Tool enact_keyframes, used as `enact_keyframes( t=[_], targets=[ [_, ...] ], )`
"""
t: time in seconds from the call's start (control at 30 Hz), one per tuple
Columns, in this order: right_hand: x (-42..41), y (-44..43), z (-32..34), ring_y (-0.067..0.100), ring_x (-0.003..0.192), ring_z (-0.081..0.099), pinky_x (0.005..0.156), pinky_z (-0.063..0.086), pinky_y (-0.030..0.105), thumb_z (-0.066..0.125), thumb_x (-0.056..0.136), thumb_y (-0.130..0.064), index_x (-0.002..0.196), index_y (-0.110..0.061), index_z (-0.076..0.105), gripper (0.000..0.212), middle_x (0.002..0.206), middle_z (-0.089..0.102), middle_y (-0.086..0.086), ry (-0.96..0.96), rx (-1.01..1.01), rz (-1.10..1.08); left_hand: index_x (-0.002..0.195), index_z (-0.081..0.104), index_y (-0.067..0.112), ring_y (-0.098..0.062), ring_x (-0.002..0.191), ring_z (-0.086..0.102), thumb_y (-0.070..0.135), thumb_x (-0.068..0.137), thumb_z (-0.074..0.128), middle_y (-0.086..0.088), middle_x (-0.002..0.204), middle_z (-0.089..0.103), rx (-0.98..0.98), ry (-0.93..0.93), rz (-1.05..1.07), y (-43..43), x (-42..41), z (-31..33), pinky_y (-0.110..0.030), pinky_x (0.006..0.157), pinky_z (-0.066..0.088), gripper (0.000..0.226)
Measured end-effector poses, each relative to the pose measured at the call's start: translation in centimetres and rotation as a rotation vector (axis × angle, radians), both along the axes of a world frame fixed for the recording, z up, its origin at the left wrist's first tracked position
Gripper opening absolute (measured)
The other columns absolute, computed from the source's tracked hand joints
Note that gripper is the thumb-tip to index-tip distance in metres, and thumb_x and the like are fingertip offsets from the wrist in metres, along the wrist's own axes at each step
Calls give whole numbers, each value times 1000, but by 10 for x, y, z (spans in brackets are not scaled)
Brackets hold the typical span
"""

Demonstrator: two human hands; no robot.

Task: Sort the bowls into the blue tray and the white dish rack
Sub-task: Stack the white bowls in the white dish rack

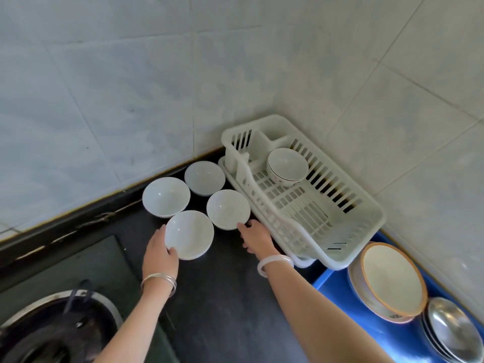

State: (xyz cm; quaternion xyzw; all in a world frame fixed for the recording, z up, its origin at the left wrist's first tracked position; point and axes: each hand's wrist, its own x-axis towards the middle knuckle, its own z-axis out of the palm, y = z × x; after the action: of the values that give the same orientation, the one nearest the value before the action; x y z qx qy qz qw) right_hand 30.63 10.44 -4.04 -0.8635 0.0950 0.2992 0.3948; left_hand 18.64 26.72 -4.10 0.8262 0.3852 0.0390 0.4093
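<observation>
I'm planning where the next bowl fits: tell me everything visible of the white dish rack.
The white dish rack is a rectangular cream-white plastic basket with slotted walls, a grid floor and a walled compartment at its far end. It stands on a white drip tray on the dark counter, in the corner of the tiled walls, its near end by the blue tray. One bowl with a dark rim line lies tilted inside. The right hand is close beside its long wall; contact unclear.

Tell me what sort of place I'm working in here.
Most likely a home kitchen: a gas stove burner at lower left, a white dish rack on the dark counter against tiled walls, and white bowls laid out beside it.
</observation>
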Motion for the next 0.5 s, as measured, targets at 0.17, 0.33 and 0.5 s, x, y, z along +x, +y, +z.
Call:
enact_keyframes(
  t=[0.17,0.33,0.5],
  targets=[
    [13,0,-7,27,82,65,62,56,30,49,91,-16,106,-7,55,18,81,64,8,102,253,-308,139,38,21,-31,128,46,2,89,45,-8,139,50,-243,-59,109,-9,5,4,-45,106,35,54],
    [-6,36,-14,24,76,67,65,58,30,45,90,1,114,4,56,26,105,63,20,131,343,-418,137,41,23,-29,129,44,3,90,44,-4,139,50,-397,-75,209,23,-25,-26,-46,107,33,51],
    [-13,23,5,21,75,69,53,57,21,47,90,-1,117,1,58,29,112,64,17,15,355,-421,137,42,22,-27,129,44,5,91,45,-3,138,50,-453,-123,206,27,-22,-26,-44,107,33,49]
  ],
)
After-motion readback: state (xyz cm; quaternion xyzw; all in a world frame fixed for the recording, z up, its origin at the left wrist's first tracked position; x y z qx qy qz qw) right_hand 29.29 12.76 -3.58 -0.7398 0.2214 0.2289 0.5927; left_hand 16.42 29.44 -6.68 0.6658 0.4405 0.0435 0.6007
